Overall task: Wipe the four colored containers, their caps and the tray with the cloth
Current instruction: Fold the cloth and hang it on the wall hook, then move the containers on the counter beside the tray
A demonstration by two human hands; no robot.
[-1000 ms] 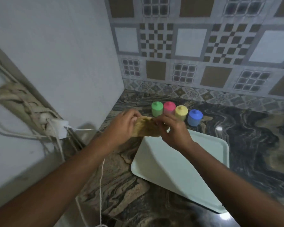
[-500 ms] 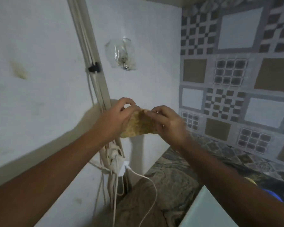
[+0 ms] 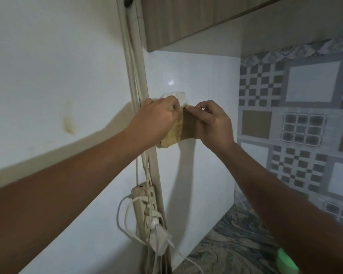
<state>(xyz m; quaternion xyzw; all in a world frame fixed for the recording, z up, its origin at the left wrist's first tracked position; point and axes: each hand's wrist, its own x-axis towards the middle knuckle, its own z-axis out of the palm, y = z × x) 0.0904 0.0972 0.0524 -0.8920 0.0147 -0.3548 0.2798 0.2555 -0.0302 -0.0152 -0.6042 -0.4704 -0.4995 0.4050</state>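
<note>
Cloth, yellow-brown, hangs lengthwise between two raised hands before a white wall. The left hand grips its left edge, fingers curled; the right hand pinches its top corner. A green container sits well below, nearer the right arm.

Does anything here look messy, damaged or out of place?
Yes. A yellowish stain marks the white wall at left. A power strip hangs on that wall, its white cords dangling in untidy loops. The cloth, pinched between left hand and right hand, looks intact.
</note>
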